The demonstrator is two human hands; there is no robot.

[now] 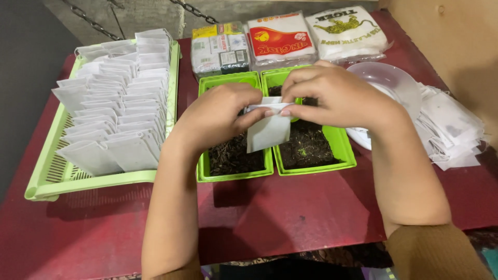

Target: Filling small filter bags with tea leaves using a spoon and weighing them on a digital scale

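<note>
My left hand (pixel 218 116) and my right hand (pixel 332 96) both pinch the top edge of a small white paper pouch (pixel 268 132), holding it above two green tubs. The left green tub (pixel 234 173) and the right green tub (pixel 345 155) sit side by side and hold dark loose leaf material. The pouch hangs over the gap between them. The fingers of both hands fold or press its upper flap.
A light green slotted tray (pixel 46 176) at the left holds several rows of upright white pouches. A clear plastic bowl (pixel 394 83) and a pile of flat empty pouches (pixel 454 129) lie at the right. Three wrapped packets (pixel 282 39) stand behind the tubs on the red tabletop.
</note>
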